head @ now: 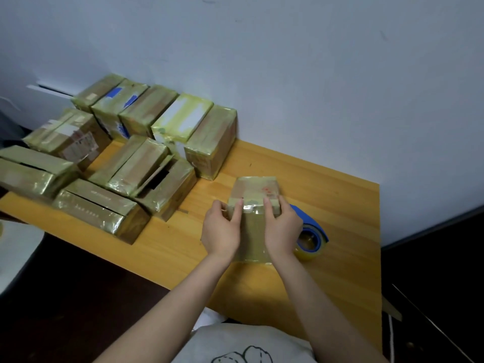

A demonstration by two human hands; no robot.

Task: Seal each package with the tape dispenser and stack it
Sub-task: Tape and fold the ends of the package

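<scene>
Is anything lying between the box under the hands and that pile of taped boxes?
Nothing visible. Only bare table separates the package from the pile of taped boxes to its left; the tape dispenser lies on its right, off that route.

Orange-tan wooden table [327,200], cluster of taped packages [110,163] crowded its left and back parts, some stacked on others, one package [255,195] stood apart near the front, blue tape dispenser [311,231] lay just right of it.
</scene>
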